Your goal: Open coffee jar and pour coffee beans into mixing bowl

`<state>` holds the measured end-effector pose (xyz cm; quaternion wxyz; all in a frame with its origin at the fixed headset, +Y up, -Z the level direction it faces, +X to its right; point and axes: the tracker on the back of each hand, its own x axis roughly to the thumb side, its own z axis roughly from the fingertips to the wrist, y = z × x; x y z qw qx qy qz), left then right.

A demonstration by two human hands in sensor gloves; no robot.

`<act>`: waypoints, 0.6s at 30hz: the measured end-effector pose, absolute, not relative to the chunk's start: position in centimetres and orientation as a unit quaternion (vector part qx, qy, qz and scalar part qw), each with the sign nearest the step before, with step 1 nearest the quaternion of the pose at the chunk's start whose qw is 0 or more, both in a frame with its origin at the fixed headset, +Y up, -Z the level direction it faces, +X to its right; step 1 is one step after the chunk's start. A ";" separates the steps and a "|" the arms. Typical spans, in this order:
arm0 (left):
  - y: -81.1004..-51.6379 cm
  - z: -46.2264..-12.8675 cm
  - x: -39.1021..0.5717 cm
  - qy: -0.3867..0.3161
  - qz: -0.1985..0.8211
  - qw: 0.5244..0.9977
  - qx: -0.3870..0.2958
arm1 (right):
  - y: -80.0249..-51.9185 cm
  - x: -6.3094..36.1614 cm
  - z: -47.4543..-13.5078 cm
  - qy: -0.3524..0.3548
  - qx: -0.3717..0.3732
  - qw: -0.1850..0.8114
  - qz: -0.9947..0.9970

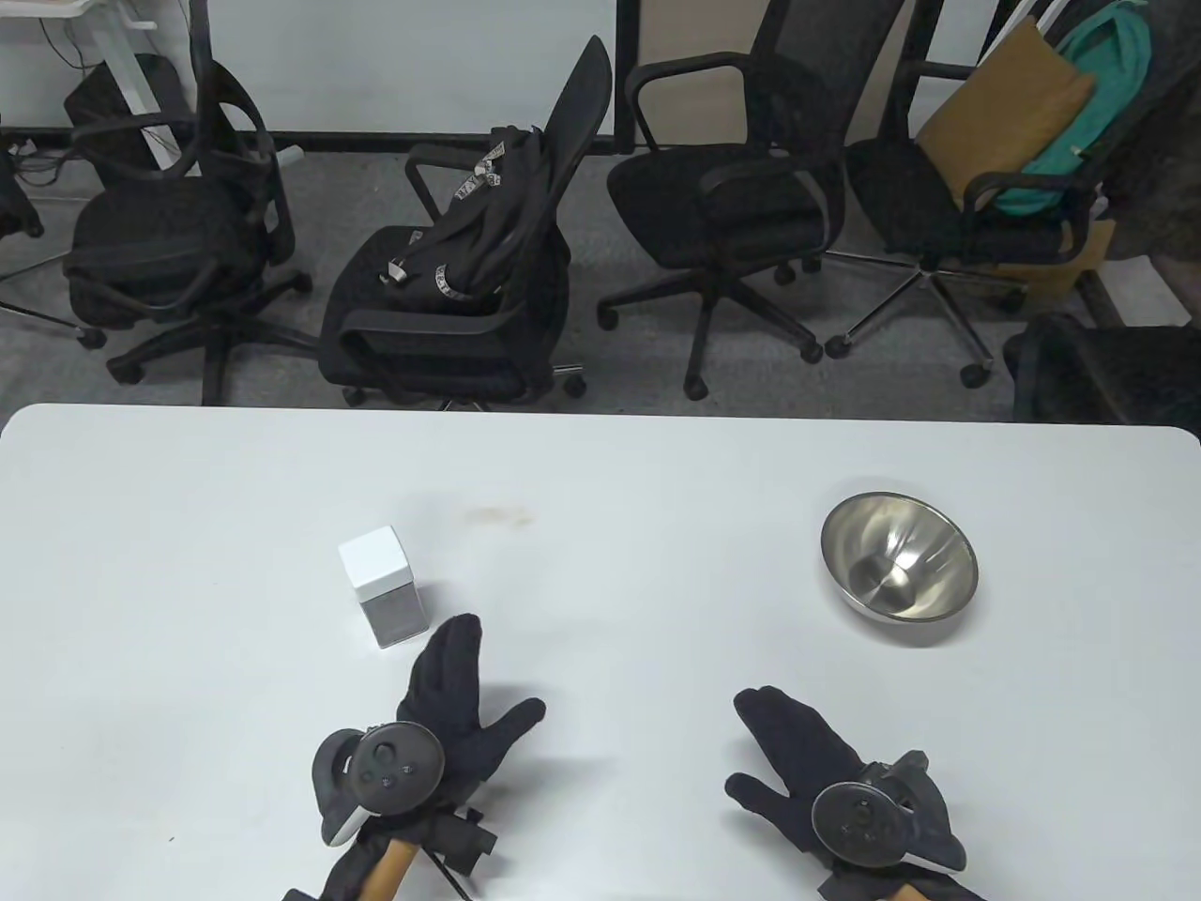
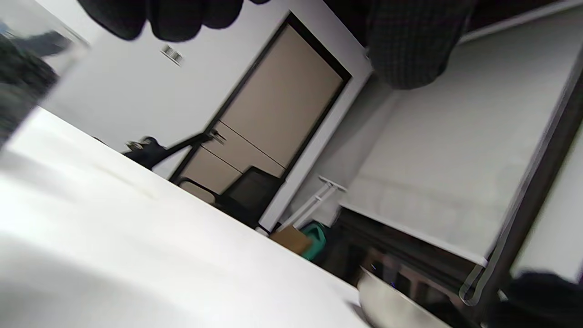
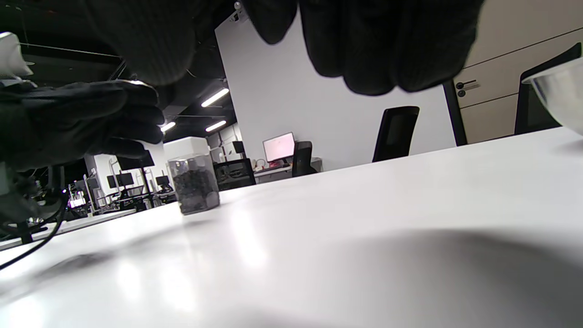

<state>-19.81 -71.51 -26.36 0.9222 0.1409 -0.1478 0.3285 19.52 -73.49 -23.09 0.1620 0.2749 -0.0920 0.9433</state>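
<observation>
The coffee jar (image 1: 385, 589) is a small clear square jar with a white lid, standing upright on the white table (image 1: 600, 488) at left of centre. The right wrist view shows dark beans in the jar (image 3: 193, 184). The steel mixing bowl (image 1: 899, 570) stands empty at the right; its rim shows in the right wrist view (image 3: 558, 93) and the left wrist view (image 2: 391, 305). My left hand (image 1: 474, 690) is open with fingers stretched out, fingertips just right of the jar and a little apart from it. My right hand (image 1: 765, 746) is open and empty, near the front edge, below and left of the bowl.
Several black office chairs (image 1: 722, 197) stand beyond the table's far edge, one holding a black backpack (image 1: 488, 216). A faint brownish stain (image 1: 497, 513) marks the table behind the jar.
</observation>
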 end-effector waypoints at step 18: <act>-74.4 -32.0 -28.2 0.055 0.415 0.904 0.082 | -73.2 19.4 -23.2 -0.099 0.270 0.149 0.946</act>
